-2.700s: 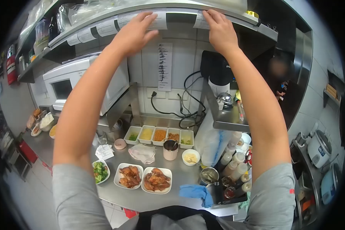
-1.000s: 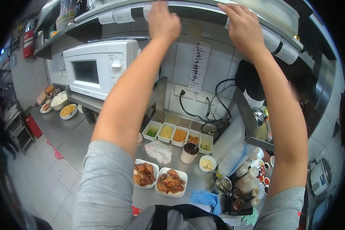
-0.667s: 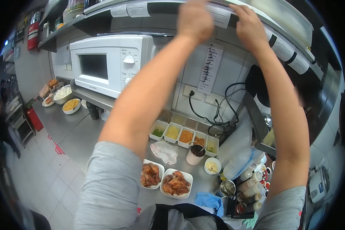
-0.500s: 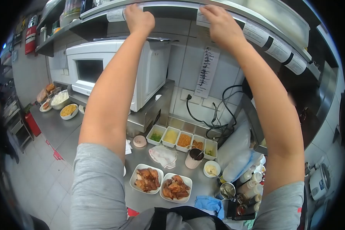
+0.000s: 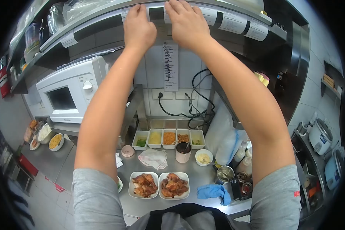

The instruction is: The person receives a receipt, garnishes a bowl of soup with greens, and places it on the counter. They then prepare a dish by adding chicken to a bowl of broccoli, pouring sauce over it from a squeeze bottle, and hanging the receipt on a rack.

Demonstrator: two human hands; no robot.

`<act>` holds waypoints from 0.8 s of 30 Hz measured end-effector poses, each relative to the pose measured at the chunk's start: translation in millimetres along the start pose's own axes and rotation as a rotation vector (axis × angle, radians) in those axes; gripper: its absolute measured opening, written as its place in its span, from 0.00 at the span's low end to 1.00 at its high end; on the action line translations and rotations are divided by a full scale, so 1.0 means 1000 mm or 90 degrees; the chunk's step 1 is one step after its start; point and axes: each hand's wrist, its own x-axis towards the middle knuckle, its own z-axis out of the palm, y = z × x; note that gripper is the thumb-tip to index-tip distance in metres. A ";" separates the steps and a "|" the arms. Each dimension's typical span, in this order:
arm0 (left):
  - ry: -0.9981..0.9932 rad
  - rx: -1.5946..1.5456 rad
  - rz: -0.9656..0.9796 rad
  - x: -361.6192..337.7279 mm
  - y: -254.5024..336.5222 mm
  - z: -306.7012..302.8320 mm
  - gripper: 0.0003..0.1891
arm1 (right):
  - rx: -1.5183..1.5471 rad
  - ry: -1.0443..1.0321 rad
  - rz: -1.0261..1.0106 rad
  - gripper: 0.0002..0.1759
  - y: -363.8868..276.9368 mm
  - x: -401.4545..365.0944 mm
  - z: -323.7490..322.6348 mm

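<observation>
Both my arms reach up to a row of printed paper slips in the rail along the shelf edge. My left hand (image 5: 140, 30) is closed at one paper slip (image 5: 125, 14), its fingertips together at the rail and its thumb bent. To its right, my right hand (image 5: 188, 23) has its fingers stretched out and a little apart, lying against another slip (image 5: 207, 16). Its thumb is hidden. More slips (image 5: 233, 22) hang farther right, with dark gaps between them, and a single slip (image 5: 69, 40) hangs far left.
A white microwave (image 5: 87, 87) stands left. Below are two white dishes of browned meat (image 5: 144, 185), small topping tubs (image 5: 169, 138), a cloth (image 5: 153, 158), a pink cup (image 5: 183, 154), a bowl (image 5: 204, 157), a blue cloth (image 5: 214, 193) and bottles (image 5: 240, 152). Black cables (image 5: 195, 111) hang on the wall.
My view has turned to the right. My hands are nearer each other along the rail. The right hand's fingers lie more upright against the slips, and the left hand stays at the rail.
</observation>
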 end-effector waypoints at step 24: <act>-0.046 0.254 -0.275 0.010 -0.202 -0.062 0.26 | 0.233 -0.507 0.244 0.19 0.010 -0.265 -0.295</act>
